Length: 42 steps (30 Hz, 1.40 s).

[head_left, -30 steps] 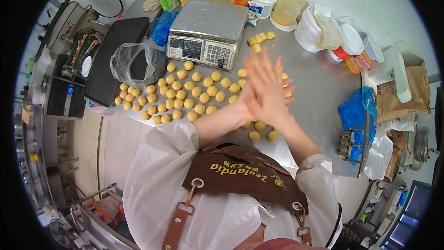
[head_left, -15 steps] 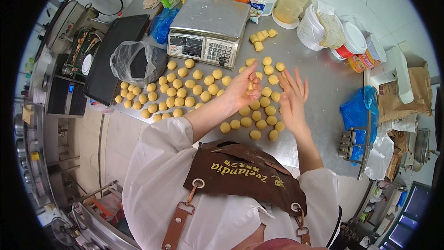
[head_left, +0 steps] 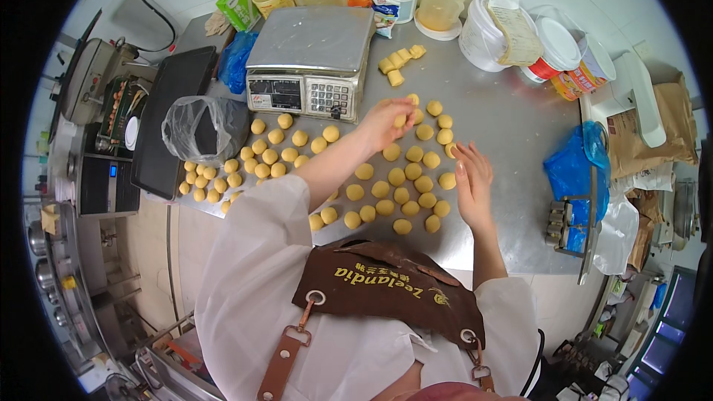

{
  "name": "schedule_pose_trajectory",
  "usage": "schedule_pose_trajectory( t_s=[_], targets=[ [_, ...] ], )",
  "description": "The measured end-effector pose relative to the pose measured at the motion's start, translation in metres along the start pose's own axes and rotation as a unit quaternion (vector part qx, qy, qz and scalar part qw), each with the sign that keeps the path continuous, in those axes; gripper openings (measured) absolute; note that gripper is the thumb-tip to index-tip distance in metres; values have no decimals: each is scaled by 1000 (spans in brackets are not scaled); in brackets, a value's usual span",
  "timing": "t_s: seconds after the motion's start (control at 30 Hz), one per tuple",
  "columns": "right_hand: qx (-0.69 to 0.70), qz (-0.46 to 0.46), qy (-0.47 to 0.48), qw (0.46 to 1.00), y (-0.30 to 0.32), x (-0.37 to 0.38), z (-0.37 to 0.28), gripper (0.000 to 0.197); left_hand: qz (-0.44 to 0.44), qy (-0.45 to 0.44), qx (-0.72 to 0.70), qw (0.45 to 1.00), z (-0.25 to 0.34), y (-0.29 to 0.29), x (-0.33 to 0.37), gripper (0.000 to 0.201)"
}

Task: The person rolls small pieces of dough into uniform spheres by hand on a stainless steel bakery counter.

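Many small yellow dough balls point(head_left: 401, 195) are spread over the steel table in front of me. My left hand point(head_left: 380, 128) reaches in among them, its fingers curled round a dough ball point(head_left: 400, 120) that shows at the fingertips. My right hand point(head_left: 474, 182) is at the right edge of the group, fingers stretched out and holding nothing. Its fingertips are at another dough ball point(head_left: 450, 150), partly hidden by them; whether they touch I cannot tell. Beyond both hands lies a small cluster of cut, unrounded dough pieces point(head_left: 396, 79).
A digital scale point(head_left: 308, 41) stands behind the balls on the left. Beside it are a bag-lined container point(head_left: 199, 130) and a black tray point(head_left: 169, 104). Tubs, jugs and a white bucket point(head_left: 475, 43) line the wall. A blue plastic bag point(head_left: 568, 171) hangs at the right edge.
The view has shifted, moving the scale and tubs left in the picture. My left hand is now closed round a dough ball at its fingertips. My right hand's fingers are closer together, lower among the balls.
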State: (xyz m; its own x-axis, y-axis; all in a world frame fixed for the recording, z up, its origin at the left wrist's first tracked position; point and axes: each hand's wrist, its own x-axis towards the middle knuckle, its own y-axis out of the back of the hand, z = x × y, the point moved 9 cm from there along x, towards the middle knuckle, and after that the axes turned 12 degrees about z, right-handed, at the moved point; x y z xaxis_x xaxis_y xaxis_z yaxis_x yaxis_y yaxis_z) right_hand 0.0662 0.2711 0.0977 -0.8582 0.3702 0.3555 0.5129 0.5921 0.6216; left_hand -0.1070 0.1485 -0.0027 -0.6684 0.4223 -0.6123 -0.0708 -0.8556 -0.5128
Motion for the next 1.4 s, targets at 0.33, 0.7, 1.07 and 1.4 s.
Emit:
schedule_pose_trajectory(
  t_s=[0.33,0.7,1.07,1.4],
  targets=[
    [16,13,0,1000,-28,48,30,36,-9,-151,66,986,47,-26,78,39],
    [-197,-20,42,979,-232,191,84,39,64,6,-86,994,-23,101,-12,30],
    [281,-119,-142,942,-183,120,6,42,16,155,-251,955,-16,73,-41,39],
    [24,12,151,988,-58,42,-90,69,-49,94,-95,990,-20,17,-63,36]
  ],
)
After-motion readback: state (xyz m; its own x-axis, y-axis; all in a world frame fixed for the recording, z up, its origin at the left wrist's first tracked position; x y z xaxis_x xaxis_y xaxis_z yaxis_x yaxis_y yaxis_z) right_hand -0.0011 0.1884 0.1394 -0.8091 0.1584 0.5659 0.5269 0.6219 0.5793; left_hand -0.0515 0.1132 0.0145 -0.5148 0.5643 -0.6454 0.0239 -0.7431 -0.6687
